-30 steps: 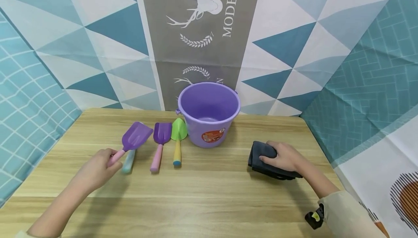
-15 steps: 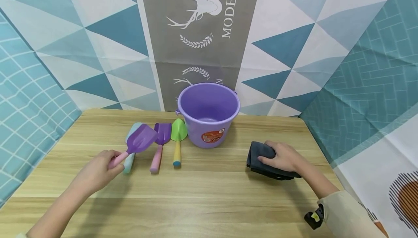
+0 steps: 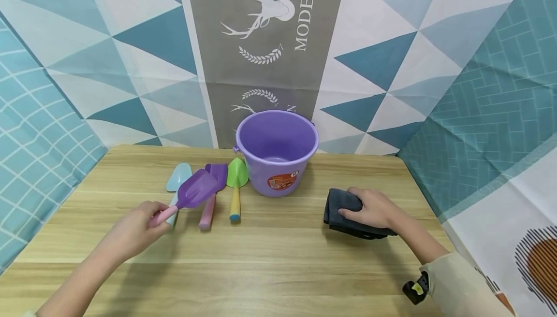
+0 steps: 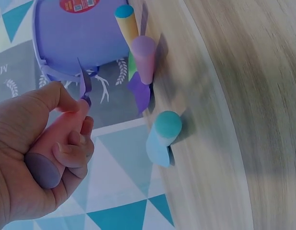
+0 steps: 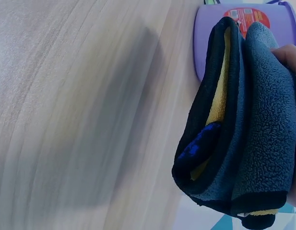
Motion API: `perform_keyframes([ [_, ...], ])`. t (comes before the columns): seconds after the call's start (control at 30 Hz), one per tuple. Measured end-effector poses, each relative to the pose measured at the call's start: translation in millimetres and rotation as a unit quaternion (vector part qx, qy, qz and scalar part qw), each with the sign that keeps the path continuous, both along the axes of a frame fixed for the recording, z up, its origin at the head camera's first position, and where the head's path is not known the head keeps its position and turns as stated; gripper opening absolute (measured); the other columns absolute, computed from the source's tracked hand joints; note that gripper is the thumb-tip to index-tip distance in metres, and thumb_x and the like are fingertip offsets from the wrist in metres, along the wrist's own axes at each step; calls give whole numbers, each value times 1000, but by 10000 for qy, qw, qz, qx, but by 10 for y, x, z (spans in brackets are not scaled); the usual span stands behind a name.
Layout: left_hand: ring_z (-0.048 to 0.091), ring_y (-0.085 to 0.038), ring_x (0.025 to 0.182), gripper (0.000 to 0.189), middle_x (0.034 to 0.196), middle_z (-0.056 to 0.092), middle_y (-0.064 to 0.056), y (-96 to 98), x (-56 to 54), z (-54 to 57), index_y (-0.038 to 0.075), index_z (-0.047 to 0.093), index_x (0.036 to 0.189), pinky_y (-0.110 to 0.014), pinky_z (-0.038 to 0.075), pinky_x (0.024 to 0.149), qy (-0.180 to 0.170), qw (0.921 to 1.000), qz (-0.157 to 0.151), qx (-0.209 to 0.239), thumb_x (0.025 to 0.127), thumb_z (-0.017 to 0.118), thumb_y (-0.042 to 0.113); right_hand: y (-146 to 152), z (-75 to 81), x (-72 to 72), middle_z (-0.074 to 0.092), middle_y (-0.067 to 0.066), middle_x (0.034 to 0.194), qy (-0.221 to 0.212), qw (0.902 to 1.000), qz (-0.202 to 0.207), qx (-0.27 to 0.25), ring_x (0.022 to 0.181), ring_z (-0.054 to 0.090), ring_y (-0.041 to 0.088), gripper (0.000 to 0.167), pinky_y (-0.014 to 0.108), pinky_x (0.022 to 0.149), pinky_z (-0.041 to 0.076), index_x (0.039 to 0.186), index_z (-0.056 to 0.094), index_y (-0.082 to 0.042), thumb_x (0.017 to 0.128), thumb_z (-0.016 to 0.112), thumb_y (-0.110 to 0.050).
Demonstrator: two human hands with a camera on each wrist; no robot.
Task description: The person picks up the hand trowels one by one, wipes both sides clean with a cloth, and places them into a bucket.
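Note:
My left hand [image 3: 141, 230] grips the pink handle of a purple toy shovel [image 3: 197, 189], its blade held above the table and overlapping a second purple shovel [image 3: 208, 212] in the head view. In the left wrist view, fingers curl round the thick pink handle [image 4: 56, 143]. Under and beside it lies a light blue shovel [image 3: 178, 177]. A green trowel with a yellow handle [image 3: 235, 201] lies closer to the bucket. On the right, my right hand [image 3: 374, 208] holds a folded dark grey cloth [image 3: 341, 208], whose yellow inner side shows in the right wrist view.
A purple bucket [image 3: 278, 177] with an orange label stands upright at the back middle of the wooden table [image 3: 270, 268]. Patterned cloth walls [image 3: 374, 65] rise behind the table and along both sides.
My left hand has moved slightly right with the purple shovel, so its blade swings from over the light blue shovel to over the second purple one. The right hand with the cloth shifts slightly left.

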State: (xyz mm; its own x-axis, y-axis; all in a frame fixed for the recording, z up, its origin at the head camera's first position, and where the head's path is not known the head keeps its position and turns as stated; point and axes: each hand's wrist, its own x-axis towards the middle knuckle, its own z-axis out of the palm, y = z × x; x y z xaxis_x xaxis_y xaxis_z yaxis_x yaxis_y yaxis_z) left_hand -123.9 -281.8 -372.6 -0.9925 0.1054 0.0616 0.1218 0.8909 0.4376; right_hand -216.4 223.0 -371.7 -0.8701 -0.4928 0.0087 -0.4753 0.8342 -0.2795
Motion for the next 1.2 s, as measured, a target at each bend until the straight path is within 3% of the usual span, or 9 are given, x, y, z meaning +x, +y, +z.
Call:
perform_keyframes([
  [0.27,49,-14,69,31,87,59,-5,91,32,21,-1,63,106,-26,41,58,156,9998,-78,-5,80,65,15,-59,40,26,63,-1,81,22,9999,147,-78,66,52,7,49,25,58,40,110,59,-10,83,61,-50],
  [0.57,48,-12,68,29,89,59,-5,210,61,46,1,64,104,-24,40,57,267,9993,-264,-21,78,65,13,-110,72,74,64,-1,84,89,9996,241,-87,66,51,6,48,23,57,39,110,60,-11,82,63,-50],
  [0.8,42,-7,62,26,76,51,3,319,75,69,5,65,102,-21,36,53,433,9978,-490,-44,76,65,11,-134,100,98,62,-5,81,86,9994,305,-150,62,48,5,43,22,55,37,108,59,-14,82,64,-48],
  [1.03,43,-5,61,26,71,51,8,456,62,51,7,66,102,-20,38,55,542,9960,-691,-154,76,66,13,-155,110,113,66,-3,91,196,9987,427,-207,69,53,3,44,22,59,41,111,59,-17,82,64,-48],
  [1.2,45,-6,65,24,81,56,6,546,71,55,12,66,100,-22,40,56,439,9963,-725,-127,76,67,14,-192,132,130,66,-5,92,260,9983,487,-179,69,53,3,43,22,60,42,111,59,-19,81,63,-51],
])
